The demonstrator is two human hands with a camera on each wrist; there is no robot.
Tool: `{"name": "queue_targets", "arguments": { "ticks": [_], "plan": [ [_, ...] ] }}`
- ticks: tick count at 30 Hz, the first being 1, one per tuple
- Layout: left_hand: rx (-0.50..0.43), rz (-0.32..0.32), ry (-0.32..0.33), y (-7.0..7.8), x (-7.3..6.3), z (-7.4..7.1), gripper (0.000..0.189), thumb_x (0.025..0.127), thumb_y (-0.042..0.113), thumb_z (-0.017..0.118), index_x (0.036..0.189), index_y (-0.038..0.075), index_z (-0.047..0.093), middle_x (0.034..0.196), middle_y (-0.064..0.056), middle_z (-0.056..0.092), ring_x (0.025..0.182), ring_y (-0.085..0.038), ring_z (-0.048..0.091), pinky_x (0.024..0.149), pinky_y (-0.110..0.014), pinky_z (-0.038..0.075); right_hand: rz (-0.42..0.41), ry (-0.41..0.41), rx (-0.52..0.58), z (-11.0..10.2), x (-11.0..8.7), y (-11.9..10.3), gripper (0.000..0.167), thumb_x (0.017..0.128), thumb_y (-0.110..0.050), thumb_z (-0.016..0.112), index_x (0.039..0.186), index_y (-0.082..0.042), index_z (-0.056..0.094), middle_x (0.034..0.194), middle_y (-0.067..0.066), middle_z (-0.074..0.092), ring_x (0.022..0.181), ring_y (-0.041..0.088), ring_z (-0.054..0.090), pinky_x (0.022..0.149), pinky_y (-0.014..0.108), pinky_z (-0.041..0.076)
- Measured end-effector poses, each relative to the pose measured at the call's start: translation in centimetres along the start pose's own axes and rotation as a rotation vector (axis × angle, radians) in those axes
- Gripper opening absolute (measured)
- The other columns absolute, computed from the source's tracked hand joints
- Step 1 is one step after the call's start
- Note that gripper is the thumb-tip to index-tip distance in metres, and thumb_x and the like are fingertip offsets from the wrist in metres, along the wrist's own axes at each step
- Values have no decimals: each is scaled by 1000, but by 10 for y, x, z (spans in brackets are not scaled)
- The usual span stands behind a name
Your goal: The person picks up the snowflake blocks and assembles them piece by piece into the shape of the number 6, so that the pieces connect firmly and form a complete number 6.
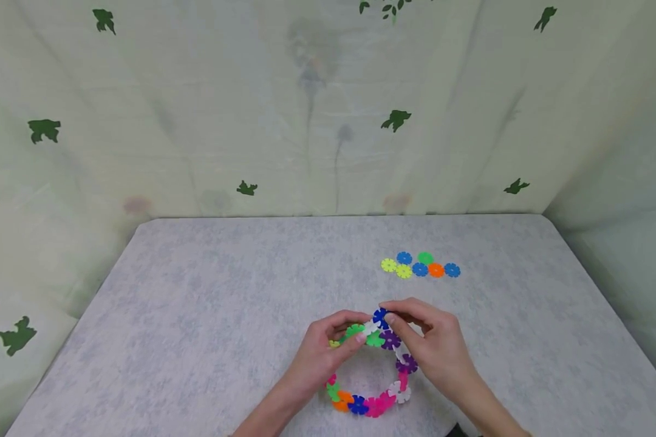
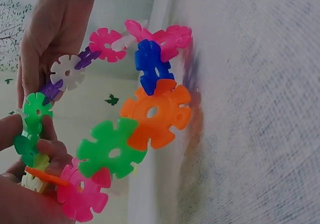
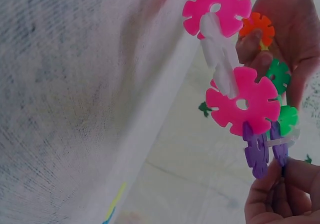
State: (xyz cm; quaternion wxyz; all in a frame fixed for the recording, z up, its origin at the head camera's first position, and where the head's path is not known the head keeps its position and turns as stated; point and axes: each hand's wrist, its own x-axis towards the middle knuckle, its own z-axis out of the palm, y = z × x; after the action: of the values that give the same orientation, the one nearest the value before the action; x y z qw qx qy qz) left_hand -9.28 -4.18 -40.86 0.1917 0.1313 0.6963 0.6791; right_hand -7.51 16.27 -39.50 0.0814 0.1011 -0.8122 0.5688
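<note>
Notched plastic flower discs are linked into a ring [image 1: 379, 405] of pink, orange, green, white, purple and blue pieces, raised at its far side. My left hand [image 1: 325, 346] grips the ring at its upper left, thumb and fingers around the green discs [image 1: 355, 331] and a white one. With thumb and fingertips, my right hand [image 1: 440, 343] pinches a dark blue disc [image 1: 381, 317] at the ring's top, beside a purple disc [image 1: 390, 340]. In the left wrist view an orange disc [image 2: 167, 114] and a green disc [image 2: 107, 149] hang nearest the camera. Whether the blue disc is slotted in cannot be told.
Several loose discs, including an orange one [image 1: 436, 270], lie flat on the grey table [image 1: 224, 303] beyond my hands, slightly right. A pale curtain [image 1: 208, 109] with green leaf and bird-like prints stands behind the table and along its sides. A small black object [image 1: 457, 431] shows at the bottom edge.
</note>
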Motion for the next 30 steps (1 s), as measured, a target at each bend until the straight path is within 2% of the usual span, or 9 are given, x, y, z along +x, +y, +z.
{"name": "queue_targets", "arguments": {
  "ticks": [2,7,11,15,20,23,27,30],
  "plan": [
    [-18,-16,-12,0,1,0,29,96,25,64,123,13,65,119,-5,65,98,-21,61,80,-27,51,13,0,7,0,1,0,23,91,-9,70,109,-23,73,99,-10,69,89,14,65,83,29,55],
    [-91,-49,-75,-1,2,2,28,98,23,61,124,13,60,113,-9,56,69,-19,51,58,-22,42,54,-52,56,1,2,3,25,93,-9,68,111,-26,72,103,-7,67,95,16,64,84,30,55],
    [-116,-89,-80,-2,4,2,26,99,28,60,119,11,60,111,-10,53,62,-17,49,50,-21,40,45,-122,83,4,2,6,28,95,-7,65,114,-27,71,104,-3,65,97,18,62,85,32,55],
    [-130,-133,-32,-5,5,2,27,98,32,62,114,10,63,109,-10,56,61,-17,50,53,-22,43,64,-158,74,5,3,7,29,95,-10,66,117,-27,70,106,-5,66,97,17,63,85,34,54],
    [-136,-148,39,-8,7,2,24,97,29,64,109,8,65,107,-9,59,63,-15,54,55,-23,47,107,-202,-2,-4,7,12,25,94,-17,68,119,-23,68,109,-5,67,99,15,62,87,34,53],
    [-118,-146,75,-9,8,0,24,97,29,64,109,8,65,105,-8,60,65,-13,56,55,-23,47,141,-214,-61,-17,13,22,25,95,-19,68,119,-17,69,110,0,68,99,15,62,85,31,53],
    [-106,-122,88,-9,8,-4,23,98,26,63,111,8,66,104,-9,61,69,-14,56,55,-23,47,164,-219,-134,-41,24,43,26,95,-11,67,121,-9,68,113,6,68,99,18,63,80,26,53],
    [-99,-96,88,-8,8,-6,22,99,22,61,113,6,67,104,-9,62,78,-16,58,66,-24,51,158,-223,-212,-64,34,60,27,94,-8,66,121,-4,66,113,9,69,98,21,64,79,24,54]
  ]
}}
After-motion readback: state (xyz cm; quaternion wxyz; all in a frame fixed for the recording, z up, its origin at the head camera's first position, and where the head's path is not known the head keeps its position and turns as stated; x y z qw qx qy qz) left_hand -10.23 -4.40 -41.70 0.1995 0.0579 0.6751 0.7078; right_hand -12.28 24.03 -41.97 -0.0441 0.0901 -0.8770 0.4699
